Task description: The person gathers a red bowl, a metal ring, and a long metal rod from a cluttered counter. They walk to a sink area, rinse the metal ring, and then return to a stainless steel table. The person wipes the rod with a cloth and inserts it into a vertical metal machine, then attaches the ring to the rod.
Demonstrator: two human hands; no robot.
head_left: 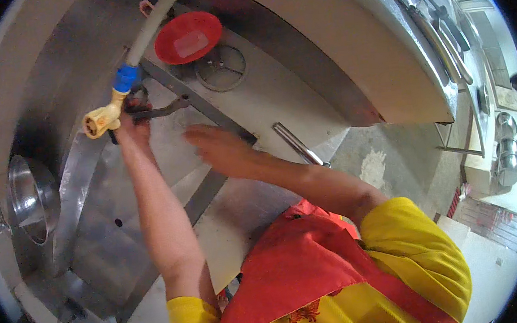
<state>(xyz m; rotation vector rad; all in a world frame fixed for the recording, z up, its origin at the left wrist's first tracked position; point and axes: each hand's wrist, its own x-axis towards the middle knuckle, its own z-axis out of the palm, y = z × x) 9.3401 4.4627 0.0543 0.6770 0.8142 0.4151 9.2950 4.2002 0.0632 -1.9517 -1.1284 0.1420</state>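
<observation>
Far left of your fingers: a steel bowl (29, 199) sits tilted in the sink recess, well apart from both hands.
Left hand (133, 125): your fingers are closed around a dark tong-like tool (157, 111) — its arms stick out to the right of your knuckles.
Hose nozzle: the yellow nozzle (102, 118) with its blue collar hangs touching your left fingers; whether water runs I cannot tell.
Progress: judging from this, rinsing is under way — the tool is in hand, nothing set aside yet.
Right hand (220, 148): fingers spread flat, gripping nothing, just over the steel counter (276, 91).
Beyond your right fingertips: a red bowl (188, 37) and round drain grate (220, 67).
In the way: the hose (155, 23) crosses above your left fingers.
</observation>
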